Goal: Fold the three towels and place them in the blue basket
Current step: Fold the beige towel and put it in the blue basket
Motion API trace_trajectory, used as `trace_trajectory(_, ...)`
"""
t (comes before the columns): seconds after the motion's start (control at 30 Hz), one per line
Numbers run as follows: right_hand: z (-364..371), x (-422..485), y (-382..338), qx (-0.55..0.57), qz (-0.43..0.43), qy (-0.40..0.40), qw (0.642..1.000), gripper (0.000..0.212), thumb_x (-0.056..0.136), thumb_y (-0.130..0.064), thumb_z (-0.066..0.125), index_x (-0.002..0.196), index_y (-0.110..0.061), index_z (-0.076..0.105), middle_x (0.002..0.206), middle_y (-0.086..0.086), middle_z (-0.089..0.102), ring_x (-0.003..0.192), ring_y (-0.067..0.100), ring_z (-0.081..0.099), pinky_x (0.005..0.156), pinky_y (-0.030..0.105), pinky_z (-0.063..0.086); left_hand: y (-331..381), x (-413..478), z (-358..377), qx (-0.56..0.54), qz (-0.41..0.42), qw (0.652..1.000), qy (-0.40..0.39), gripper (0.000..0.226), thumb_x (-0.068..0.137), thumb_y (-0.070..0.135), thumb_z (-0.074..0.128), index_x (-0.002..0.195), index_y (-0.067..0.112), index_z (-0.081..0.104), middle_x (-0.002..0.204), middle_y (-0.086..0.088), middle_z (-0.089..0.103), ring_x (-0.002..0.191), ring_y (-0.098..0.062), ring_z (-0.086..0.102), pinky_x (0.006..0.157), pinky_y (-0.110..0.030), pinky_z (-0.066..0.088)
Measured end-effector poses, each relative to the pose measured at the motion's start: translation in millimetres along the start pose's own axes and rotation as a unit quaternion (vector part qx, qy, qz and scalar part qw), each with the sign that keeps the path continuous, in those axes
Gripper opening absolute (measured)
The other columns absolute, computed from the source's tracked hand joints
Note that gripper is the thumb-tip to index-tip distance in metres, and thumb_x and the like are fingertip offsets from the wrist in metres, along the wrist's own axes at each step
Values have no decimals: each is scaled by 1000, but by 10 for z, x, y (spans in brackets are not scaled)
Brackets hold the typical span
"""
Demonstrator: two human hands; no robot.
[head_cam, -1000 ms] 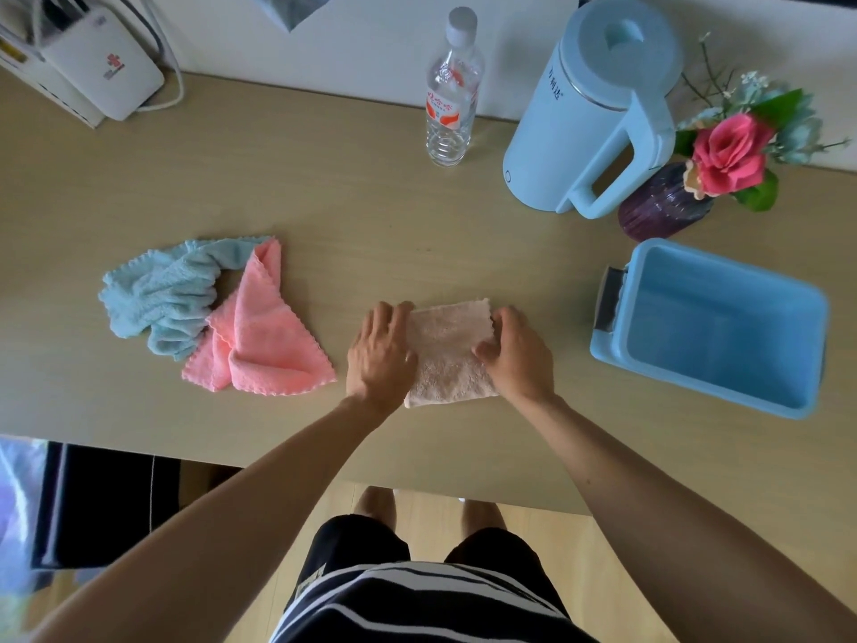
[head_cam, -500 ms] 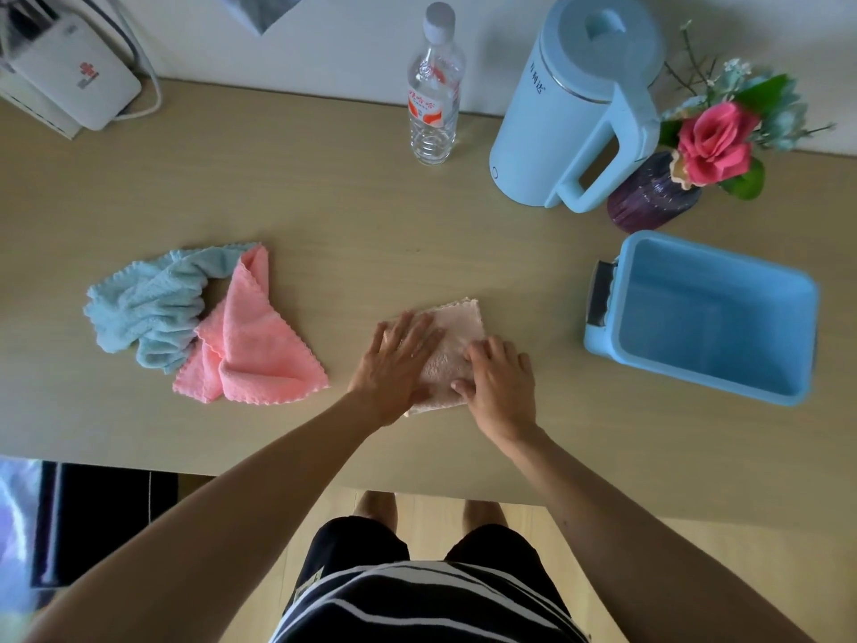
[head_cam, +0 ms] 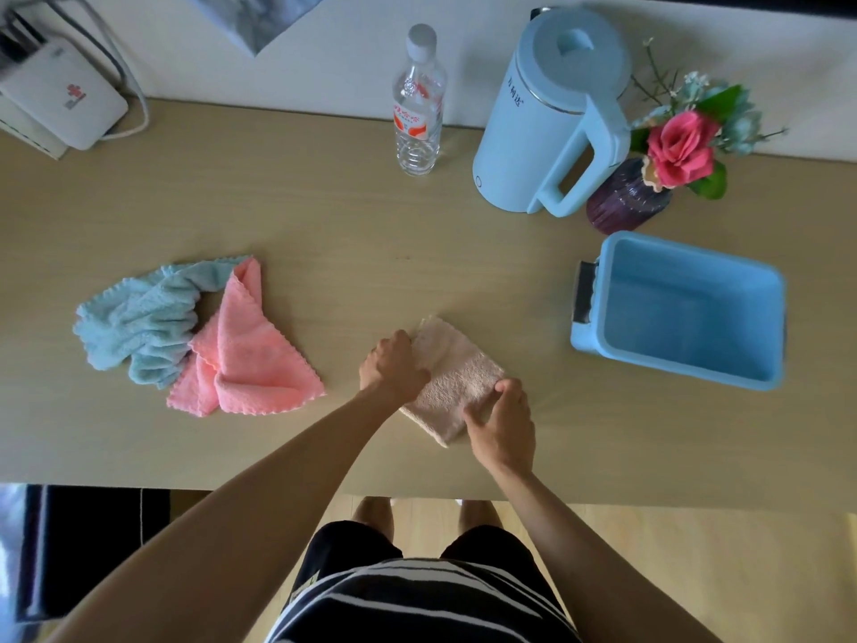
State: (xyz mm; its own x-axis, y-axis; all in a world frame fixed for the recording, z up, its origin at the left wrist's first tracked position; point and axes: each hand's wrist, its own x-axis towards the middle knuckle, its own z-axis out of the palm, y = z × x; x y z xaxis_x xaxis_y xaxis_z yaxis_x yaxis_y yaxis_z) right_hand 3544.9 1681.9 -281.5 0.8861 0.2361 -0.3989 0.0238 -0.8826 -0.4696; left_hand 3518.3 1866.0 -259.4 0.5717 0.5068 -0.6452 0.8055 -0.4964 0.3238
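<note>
Both hands (head_cam: pixel 394 371) (head_cam: pixel 503 429) grip one folded beige towel (head_cam: pixel 457 378); two towels (head_cam: pixel 143 324) (head_cam: pixel 252 355) unfolded.

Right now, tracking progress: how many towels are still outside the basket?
3. The beige towel lies folded between both hands; the pink towel and the light blue towel lie crumpled, touching, at the table's left. The blue basket is empty.

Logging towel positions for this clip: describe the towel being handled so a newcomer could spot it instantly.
On the wooden table, left of the blue basket, both hands grip one folded towel near the front edge. It is pale beige and squared up, unlike the crumpled pink and light blue towels farther left.
</note>
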Motion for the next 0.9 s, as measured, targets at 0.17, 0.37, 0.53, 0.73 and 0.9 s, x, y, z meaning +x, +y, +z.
trace_trajectory(0.17,34,15,-223,156,96,-9,983,47,79,-15,70,115,-13,40,89,1,61,80,28,66,76,42,54,-67,-59,100,-32,25,999,-4,36,77,31,72,108,14,63,108,-9,62,101,-31,59,82,-39,52)
trace_trajectory(0.37,-60,-37,-404,262,45,21,964,40,81,3,63,103,-16,36,73,2,50,60,15,52,62,27,47,-75,-222,17,-203,31,979,17,22,77,18,68,91,6,57,83,-10,66,72,-28,57,51,-29,38)
trace_trajectory(0.53,-510,-31,-493,228,-53,38,971,38,78,-7,69,103,-23,45,98,8,54,79,18,61,62,22,51,3,-446,-268,-323,100,939,69,47,78,9,66,114,19,38,92,-6,68,71,-20,65,55,-34,53)
trace_trajectory(0.73,-1340,-4,-564,315,-14,-50,948,40,71,2,75,96,-25,60,107,-2,66,87,17,71,71,33,57,452,-692,-627,-331,260,904,72,65,79,4,63,131,36,41,98,7,67,80,-9,64,66,-23,53)
trace_trajectory(0.9,-2095,233,-403,343,-26,-55,937,42,68,13,73,99,-16,74,99,3,74,92,22,70,81,34,55,1125,-748,-728,-321,352,876,72,49,73,9,69,119,25,64,116,2,57,103,2,56,88,-11,44)
